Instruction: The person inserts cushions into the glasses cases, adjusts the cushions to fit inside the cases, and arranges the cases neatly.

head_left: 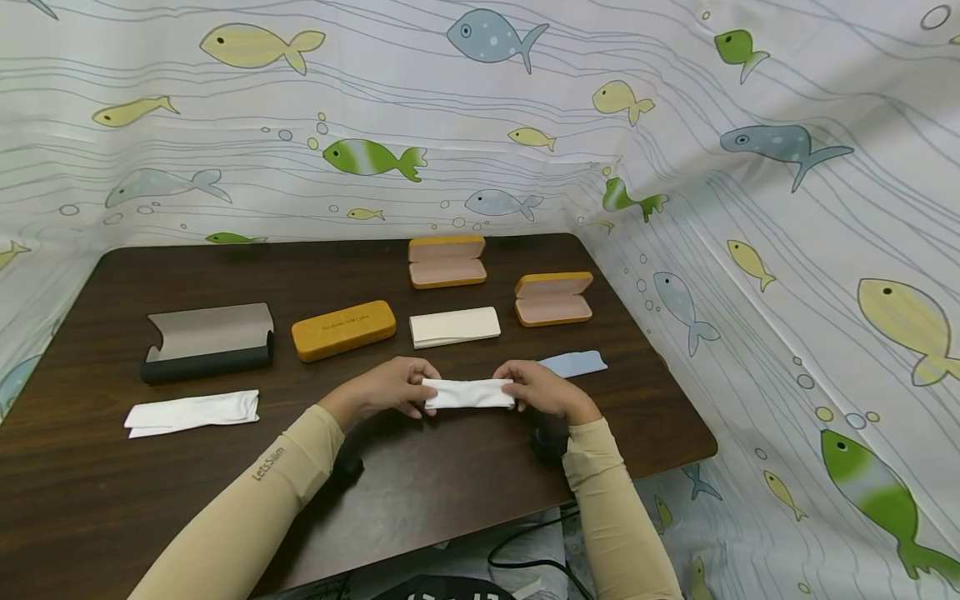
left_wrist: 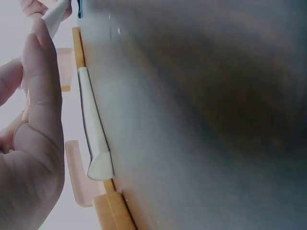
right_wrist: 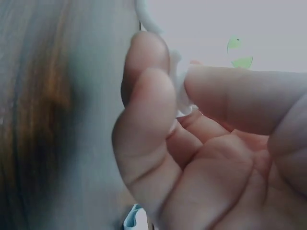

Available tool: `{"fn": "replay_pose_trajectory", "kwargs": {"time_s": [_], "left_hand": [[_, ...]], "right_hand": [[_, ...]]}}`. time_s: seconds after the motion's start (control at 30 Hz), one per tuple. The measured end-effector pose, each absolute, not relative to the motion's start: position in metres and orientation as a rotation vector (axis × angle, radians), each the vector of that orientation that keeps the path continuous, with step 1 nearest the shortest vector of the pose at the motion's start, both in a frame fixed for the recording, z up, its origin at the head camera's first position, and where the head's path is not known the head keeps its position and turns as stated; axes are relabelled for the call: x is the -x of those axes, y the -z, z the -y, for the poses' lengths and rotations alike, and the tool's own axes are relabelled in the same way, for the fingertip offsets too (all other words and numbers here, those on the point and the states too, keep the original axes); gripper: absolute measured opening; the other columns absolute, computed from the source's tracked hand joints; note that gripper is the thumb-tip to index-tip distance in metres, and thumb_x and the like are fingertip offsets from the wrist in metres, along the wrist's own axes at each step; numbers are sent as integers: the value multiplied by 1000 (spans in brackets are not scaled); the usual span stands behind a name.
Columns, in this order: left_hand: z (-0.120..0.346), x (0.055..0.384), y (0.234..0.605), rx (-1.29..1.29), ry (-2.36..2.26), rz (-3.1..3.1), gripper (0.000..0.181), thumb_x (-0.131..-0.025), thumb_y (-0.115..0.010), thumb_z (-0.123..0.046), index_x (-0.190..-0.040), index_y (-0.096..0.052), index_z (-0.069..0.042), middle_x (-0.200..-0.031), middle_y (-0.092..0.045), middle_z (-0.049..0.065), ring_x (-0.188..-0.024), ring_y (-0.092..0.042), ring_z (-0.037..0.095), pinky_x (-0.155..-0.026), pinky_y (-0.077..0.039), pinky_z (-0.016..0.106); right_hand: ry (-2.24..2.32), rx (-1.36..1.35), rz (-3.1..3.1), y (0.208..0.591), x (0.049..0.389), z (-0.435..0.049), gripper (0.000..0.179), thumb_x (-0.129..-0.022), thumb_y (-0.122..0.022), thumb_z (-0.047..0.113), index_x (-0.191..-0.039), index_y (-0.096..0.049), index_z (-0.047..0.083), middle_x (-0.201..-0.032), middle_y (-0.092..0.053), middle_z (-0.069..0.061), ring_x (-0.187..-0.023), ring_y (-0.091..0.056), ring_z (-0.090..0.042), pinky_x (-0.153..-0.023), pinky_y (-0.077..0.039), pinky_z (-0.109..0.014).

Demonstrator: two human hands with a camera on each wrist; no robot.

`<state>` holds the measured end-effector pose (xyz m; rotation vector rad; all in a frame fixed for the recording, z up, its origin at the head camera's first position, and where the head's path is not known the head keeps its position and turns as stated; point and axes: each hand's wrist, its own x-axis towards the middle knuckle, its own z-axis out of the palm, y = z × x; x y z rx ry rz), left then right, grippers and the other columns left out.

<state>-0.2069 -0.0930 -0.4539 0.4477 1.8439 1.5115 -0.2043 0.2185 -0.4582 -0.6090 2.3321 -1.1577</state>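
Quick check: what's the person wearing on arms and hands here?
Both arms wear snug beige sleeves ending at the wrists. The left sleeve carries small printed lettering near the elbow; the right sleeve looks plain. Left hand and right hand are bare: no gloves.

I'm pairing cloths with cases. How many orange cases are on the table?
3: a closed case left of centre, an open case at the back, and another open one to its right. None seems hidden.

A dark wooden table (head_left: 465,492) stands against fish-patterned curtains (head_left: 787,250) on two sides.
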Motion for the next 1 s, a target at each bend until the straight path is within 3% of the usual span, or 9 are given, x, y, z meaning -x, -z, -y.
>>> {"fn": "replay_pose_trajectory", "kwargs": {"time_s": [0.77, 1.0], "left_hand": [[101, 229, 448, -355, -1616, -1826, 28, -104, -58, -7, -129, -53, 6, -112, -69, 14, -89, -72, 21, -76, -60, 33], [106, 236, 447, -340, -1645, -1805, 30, -105, -56, -9, -131, -49, 5, -108, -68, 12, -92, -71, 21, -78, -60, 31]], "right_hand": [[1318, 463, -2285, 454, 236, -209, 20, -105, -54, 3, -121, -63, -4, -91, -62, -11, -74, -60, -23, -65, -52, -31], [1320, 437, -2278, 448, 247, -206, 19, -104, -55, 5, -120, -63, -3, -90, -62, -12, -75, -61, -24, -68, -54, -36]]}}
